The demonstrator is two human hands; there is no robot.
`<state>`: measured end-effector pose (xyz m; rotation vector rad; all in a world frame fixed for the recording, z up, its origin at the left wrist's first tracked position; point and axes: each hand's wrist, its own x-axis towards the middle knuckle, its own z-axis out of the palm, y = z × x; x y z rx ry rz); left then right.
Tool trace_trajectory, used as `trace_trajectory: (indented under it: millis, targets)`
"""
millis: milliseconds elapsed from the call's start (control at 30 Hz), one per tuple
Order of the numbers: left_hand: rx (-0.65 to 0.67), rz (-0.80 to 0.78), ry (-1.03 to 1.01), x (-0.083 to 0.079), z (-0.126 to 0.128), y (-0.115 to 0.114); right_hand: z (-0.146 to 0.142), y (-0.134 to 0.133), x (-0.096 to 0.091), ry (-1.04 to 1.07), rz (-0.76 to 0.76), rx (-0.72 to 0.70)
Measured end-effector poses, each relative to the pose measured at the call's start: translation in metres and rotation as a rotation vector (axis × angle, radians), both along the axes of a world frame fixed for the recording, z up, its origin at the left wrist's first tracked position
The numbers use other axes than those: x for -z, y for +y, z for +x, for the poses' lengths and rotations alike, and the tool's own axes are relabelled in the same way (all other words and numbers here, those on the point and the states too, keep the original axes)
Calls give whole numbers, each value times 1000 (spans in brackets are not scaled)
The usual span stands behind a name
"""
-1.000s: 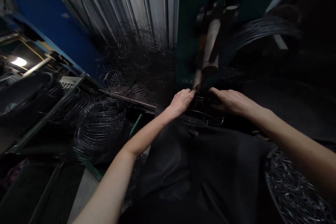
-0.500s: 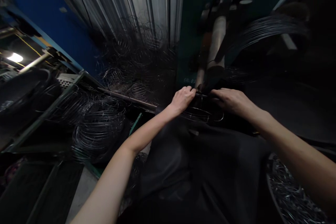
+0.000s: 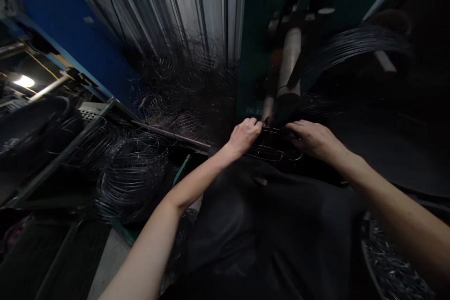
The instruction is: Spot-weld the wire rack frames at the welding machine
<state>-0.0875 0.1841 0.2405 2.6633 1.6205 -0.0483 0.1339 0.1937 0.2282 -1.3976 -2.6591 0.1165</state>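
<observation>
My left hand (image 3: 245,135) has its fingers closed on the left side of a round wire frame (image 3: 269,152). Thin bright wires of this frame curve between my hands and below them, over my dark apron (image 3: 274,215). On the frame's right side my right hand (image 3: 307,135) is closed too, its fingertips partly lost in shadow. Just beyond both hands stands a machine with a pale metal cylinder (image 3: 291,56). The lower end of the cylinder, close to the hands, is too dark to make out.
A heap of round wire frames (image 3: 133,180) fills a green rack at left. More wire pieces (image 3: 183,89) lie against the corrugated metal wall (image 3: 197,4). A wire coil (image 3: 362,44) hangs at upper right. Beside my right forearm is a container of metal scraps (image 3: 397,258).
The whole view has shifted slightly. Both hands keep hold of the wire frame in nearly the same place, and the frame's wires have turned or tilted a little.
</observation>
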Motion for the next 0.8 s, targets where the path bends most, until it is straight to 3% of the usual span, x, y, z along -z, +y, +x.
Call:
trace_trajectory:
  millis: [233, 467, 667, 800]
  targets:
    - [0, 10, -3, -8, 3, 5, 3, 7, 6, -5, 36, 52]
    - [11, 7, -23, 4, 6, 18, 4, 15, 11, -28, 85, 71]
    - [0, 3, -28, 6, 6, 18, 8, 18, 10, -41, 28, 63]
    - [27, 48, -44, 20, 2, 25, 8, 25, 22, 10, -17, 55]
